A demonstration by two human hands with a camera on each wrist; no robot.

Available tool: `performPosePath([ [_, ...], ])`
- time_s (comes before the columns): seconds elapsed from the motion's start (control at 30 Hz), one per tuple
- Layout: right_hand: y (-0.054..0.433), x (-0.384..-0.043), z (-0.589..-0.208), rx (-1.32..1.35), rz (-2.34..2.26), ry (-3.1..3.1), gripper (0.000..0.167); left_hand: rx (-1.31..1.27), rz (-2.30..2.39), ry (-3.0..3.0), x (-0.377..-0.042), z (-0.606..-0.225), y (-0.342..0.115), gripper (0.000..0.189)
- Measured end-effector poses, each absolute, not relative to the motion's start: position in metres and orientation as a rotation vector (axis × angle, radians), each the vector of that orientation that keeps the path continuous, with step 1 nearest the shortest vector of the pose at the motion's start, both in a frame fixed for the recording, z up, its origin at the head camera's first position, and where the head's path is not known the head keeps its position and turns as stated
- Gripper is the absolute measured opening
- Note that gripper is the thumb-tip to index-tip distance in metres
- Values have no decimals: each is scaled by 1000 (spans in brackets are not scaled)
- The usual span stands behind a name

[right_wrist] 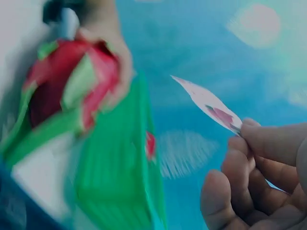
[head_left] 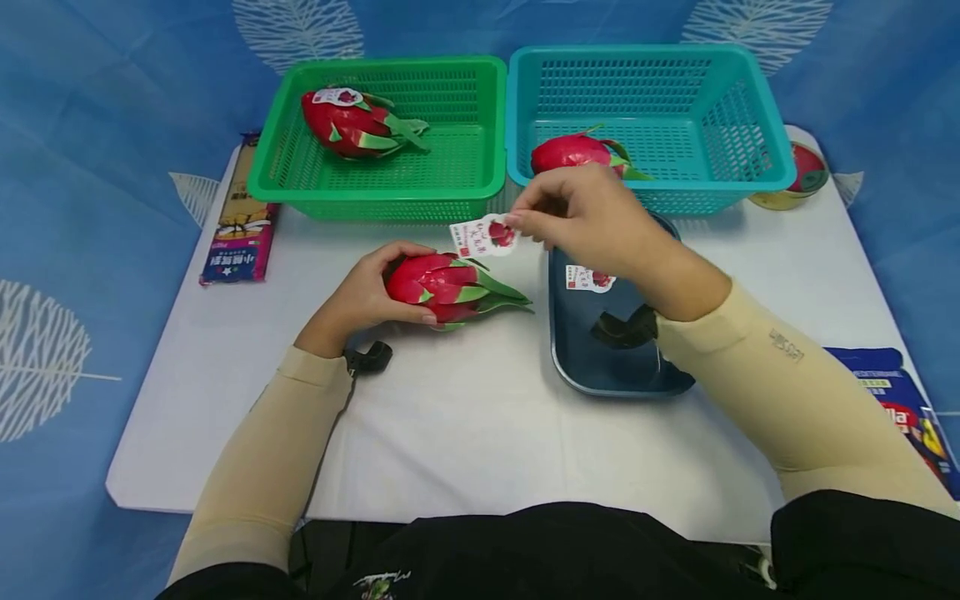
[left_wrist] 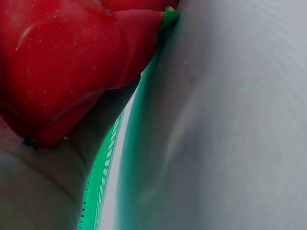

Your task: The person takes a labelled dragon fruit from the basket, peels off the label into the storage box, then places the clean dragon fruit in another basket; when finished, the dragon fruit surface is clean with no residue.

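Observation:
My left hand (head_left: 375, 292) grips a dragon fruit (head_left: 442, 287) over the white table, its green leaf tips pointing right; in the left wrist view its red skin (left_wrist: 72, 62) lies against the palm. Pinched between thumb and forefinger of my right hand (head_left: 592, 221) is a white sticker (head_left: 486, 236) with a red fruit picture, held above and right of that fruit. The right wrist view shows the sticker (right_wrist: 211, 105) nearly edge-on. Below the right hand, a similar sticker (head_left: 590, 278) lies in the dark blue tray (head_left: 600, 367).
A green basket (head_left: 465, 196) holds a dragon fruit (head_left: 352, 125) with a sticker on it. The blue basket (head_left: 720, 179) beside it holds another dragon fruit (head_left: 573, 152), partly behind my right hand. Snack packets (head_left: 240, 225) lie left, a can (head_left: 806, 175) and blue bag (head_left: 900, 408) right.

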State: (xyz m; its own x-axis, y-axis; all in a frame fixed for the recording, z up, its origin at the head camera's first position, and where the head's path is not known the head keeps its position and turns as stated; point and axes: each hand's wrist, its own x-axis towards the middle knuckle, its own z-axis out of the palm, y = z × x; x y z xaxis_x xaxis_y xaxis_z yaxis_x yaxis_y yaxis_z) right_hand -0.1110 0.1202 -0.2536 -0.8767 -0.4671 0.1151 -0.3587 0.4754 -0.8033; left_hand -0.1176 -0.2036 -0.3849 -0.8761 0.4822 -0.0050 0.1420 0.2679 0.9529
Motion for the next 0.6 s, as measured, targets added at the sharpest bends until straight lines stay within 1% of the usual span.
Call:
performPosePath([
  [0.13, 164, -104, -253, -527, -1381, 2608, 16, 574, 1669, 2224, -118, -385, -203, 78],
  [0.3, 205, -91, -270, -339, -1249, 2620, 21, 555, 1671, 2223, -118, -386, -203, 78],
  [0.43, 221, -80, -290, -290, -1132, 2671, 17, 556, 1669, 2224, -117, -386, -201, 79],
  [0.6, 220, -72, -306, -315, -1029, 2719, 12, 556, 1674, 2216, -117, -385, -199, 78],
])
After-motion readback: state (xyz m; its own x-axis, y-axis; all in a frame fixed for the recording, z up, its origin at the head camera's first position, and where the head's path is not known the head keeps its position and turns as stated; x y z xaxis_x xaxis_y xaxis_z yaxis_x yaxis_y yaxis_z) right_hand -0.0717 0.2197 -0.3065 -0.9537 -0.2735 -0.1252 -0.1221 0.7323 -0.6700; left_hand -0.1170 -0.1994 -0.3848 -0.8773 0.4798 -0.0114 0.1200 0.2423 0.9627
